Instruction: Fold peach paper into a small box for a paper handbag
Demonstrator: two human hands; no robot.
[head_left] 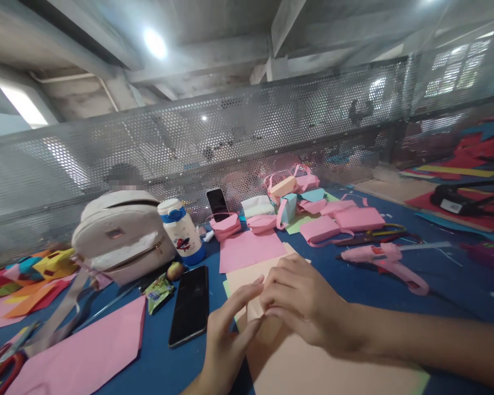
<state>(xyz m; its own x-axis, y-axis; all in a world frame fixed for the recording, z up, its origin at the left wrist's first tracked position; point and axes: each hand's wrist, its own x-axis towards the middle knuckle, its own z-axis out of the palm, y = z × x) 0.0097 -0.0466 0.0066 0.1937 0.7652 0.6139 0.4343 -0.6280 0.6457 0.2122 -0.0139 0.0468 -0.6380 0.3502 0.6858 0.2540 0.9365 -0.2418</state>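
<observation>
My left hand (pixel 229 325) and my right hand (pixel 302 299) meet over a stack of coloured paper. Between their fingertips is a small folded piece of peach paper (pixel 254 309), partly hidden by the fingers. Both hands are closed on it, thumbs and forefingers pinching close together. Under them lies a large peach sheet (pixel 333 370), with a green edge showing beneath. Just beyond sits a pink sheet (pixel 251 251). To the left of my left hand lies a black phone (pixel 190 306).
A pink glue gun (pixel 389 262) lies at the right, near small pink paper bags (pixel 360 218). Leftward stand a bottle (pixel 181 233) and a white backpack (pixel 121 236). Scissors (pixel 4 365) rest at the lower left, beside pink paper (pixel 86 351). A perforated metal screen (pixel 239 137) closes the back.
</observation>
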